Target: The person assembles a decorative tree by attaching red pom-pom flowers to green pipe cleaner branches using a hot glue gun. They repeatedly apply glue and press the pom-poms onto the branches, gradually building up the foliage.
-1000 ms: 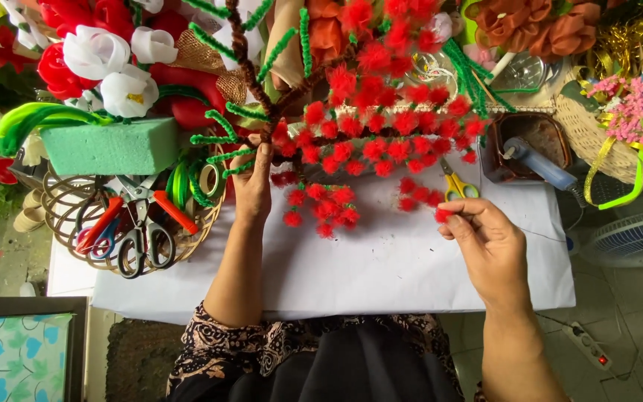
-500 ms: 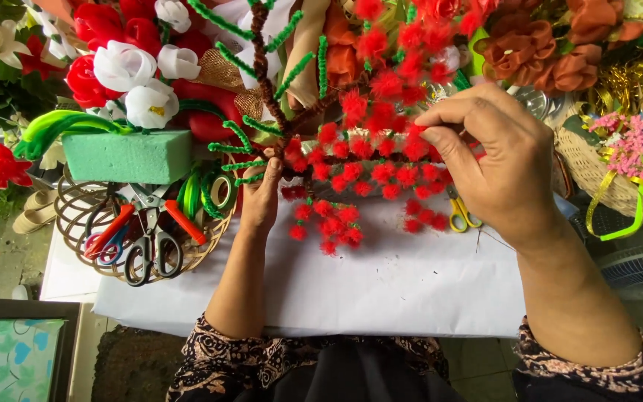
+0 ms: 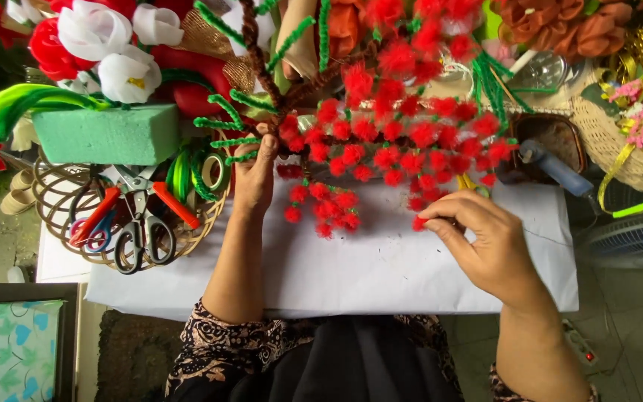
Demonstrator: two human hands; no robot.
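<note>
No labels, signs or screens appear anywhere in the scene. The nearest thing to packaging is a plain white sheet of wrapping paper [image 3: 366, 268] spread flat over the worktop, a wide rectangle, with its near edge hanging over the side closest to the person.

Half a second ago my right hand [image 3: 485, 242] was raised at about one o'clock, spread over the red pom-pom branches [image 3: 396, 141] and hiding part of them. Now it has come back down to about four o'clock, low over the white paper [image 3: 381, 275] on the bench, much where it lay a second ago. Its fingertips [image 3: 429, 218] are pinched at a single red pom-pom [image 3: 418, 222] at the lower edge of the cluster. With the hand lowered, the branches show in full again, and the yellow-handled scissors [image 3: 470, 183] peek out just above my knuckles.
</note>
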